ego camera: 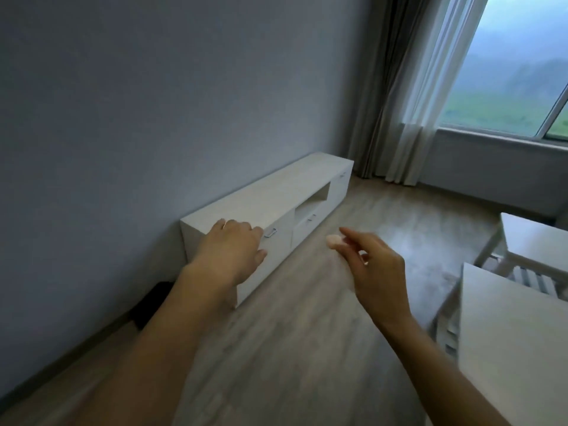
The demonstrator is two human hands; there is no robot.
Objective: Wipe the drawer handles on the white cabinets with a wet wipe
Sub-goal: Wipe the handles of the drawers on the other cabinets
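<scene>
L hand (pixel 233 250) at centre-left, fingers loosely curved, nothing in it, overlapping the near end of the white cabinet (pixel 307 186) (touching or just hovering in front: can't tell). R hand (pixel 375 272) right of centre, well apart from L, pinching a small pale wad at the fingertips, prob. the wet wipe (pixel 333 241), blurred, over bare floor (pixel 292 333). Just beside L fingertips, nearest handle (pixel 270 232); middle handle (pixel 311 218) and far handle (pixel 342 175) further up-right along the front. Risks, as judged: thin fingertip pinch, so wipe likely to slip or drop once pressed vs. metal; wad too small to wrap a handle, so only the front cleaned; L hand partly blocking the first target; far handle easily skipped; white table (pixel 507 348) at lower right close to R elbow on any swing.
</scene>
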